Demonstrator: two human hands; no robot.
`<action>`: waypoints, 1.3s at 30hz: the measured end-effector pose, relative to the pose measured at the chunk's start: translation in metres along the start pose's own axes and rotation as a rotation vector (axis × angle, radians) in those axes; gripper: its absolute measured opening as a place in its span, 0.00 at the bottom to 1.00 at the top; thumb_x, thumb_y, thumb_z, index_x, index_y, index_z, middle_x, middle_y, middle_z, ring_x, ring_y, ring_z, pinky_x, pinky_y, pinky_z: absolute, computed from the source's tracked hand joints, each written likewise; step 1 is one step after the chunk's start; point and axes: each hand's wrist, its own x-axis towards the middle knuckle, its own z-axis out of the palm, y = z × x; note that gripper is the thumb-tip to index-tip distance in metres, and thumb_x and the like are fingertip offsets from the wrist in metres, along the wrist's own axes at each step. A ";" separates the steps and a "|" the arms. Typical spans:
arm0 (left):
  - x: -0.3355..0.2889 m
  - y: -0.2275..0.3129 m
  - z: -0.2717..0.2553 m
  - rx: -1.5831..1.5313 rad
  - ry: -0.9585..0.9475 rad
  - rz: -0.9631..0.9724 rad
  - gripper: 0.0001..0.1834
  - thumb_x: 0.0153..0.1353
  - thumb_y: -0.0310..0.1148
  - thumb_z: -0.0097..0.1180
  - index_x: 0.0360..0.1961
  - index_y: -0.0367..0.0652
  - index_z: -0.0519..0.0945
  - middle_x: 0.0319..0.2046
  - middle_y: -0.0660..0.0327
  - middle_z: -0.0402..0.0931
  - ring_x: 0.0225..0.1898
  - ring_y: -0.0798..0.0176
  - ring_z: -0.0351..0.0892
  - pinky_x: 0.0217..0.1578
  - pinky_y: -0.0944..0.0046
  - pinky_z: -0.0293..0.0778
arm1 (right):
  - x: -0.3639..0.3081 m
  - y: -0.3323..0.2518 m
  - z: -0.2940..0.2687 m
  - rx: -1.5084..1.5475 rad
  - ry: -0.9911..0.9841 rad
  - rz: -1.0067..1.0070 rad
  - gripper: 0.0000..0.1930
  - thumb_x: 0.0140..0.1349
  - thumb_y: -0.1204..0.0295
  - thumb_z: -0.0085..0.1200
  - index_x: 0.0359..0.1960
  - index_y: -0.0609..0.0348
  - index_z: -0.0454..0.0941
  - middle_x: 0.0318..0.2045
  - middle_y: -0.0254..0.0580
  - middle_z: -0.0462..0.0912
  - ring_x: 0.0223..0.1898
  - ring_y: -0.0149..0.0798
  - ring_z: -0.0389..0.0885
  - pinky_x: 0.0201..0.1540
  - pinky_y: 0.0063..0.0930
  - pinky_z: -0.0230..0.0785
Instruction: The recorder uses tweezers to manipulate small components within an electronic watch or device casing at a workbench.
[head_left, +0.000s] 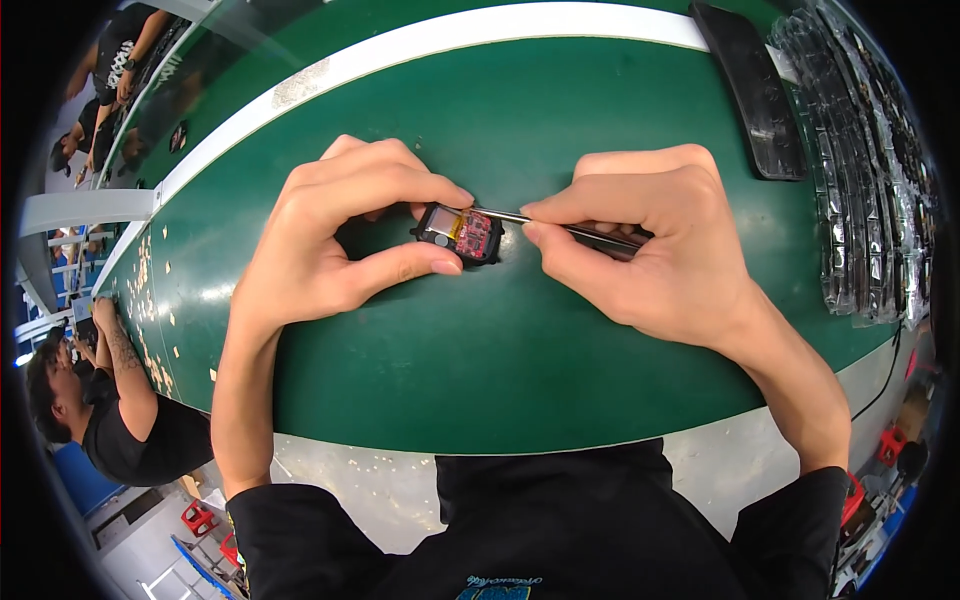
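Between the thumb and fingers of my left hand (340,225) is a small black electronic device (462,234), its case uncovered. Inside it show a red circuit board, a silver rectangular part and a strip of yellow tape. My right hand (655,235) grips a pair of slim metal tweezers (505,214) like a pen. Their tip reaches the upper edge of the device, close to my left index fingertip. Whether the tip pinches anything is too small to tell.
The green tabletop (520,370) has a white rail (430,55) along its far side. A long black tray (752,95) lies at the far right, beside stacked clear plastic trays (850,190). Small pale scraps (150,310) litter the left end, where another person (115,410) sits.
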 end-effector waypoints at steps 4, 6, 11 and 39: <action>-0.001 -0.003 0.000 0.032 -0.026 0.029 0.26 0.49 0.39 0.85 0.49 0.42 0.92 0.39 0.62 0.89 0.36 0.63 0.78 0.36 0.64 0.67 | -0.002 -0.002 0.002 0.014 0.019 0.043 0.05 0.56 0.83 0.71 0.35 0.65 0.93 0.17 0.35 0.77 0.16 0.26 0.69 0.21 0.26 0.55; 0.000 -0.003 0.000 0.036 -0.020 0.037 0.26 0.49 0.39 0.85 0.49 0.42 0.92 0.39 0.62 0.89 0.36 0.63 0.78 0.37 0.64 0.67 | -0.001 -0.005 0.001 0.008 0.010 0.048 0.03 0.55 0.82 0.69 0.31 0.65 0.90 0.17 0.38 0.79 0.16 0.31 0.72 0.21 0.29 0.58; -0.002 -0.002 0.001 0.024 -0.022 0.038 0.26 0.49 0.39 0.85 0.49 0.43 0.92 0.40 0.62 0.89 0.35 0.64 0.77 0.38 0.64 0.67 | -0.001 -0.005 0.000 -0.023 -0.008 -0.016 0.05 0.56 0.83 0.71 0.35 0.65 0.93 0.17 0.36 0.78 0.17 0.26 0.69 0.21 0.26 0.55; 0.093 0.080 0.019 -0.073 0.204 0.154 0.27 0.41 0.40 0.85 0.41 0.36 0.90 0.30 0.62 0.86 0.27 0.70 0.75 0.27 0.69 0.67 | 0.015 0.027 -0.004 0.206 0.302 0.115 0.05 0.54 0.76 0.67 0.28 0.68 0.90 0.26 0.66 0.85 0.30 0.64 0.88 0.35 0.45 0.81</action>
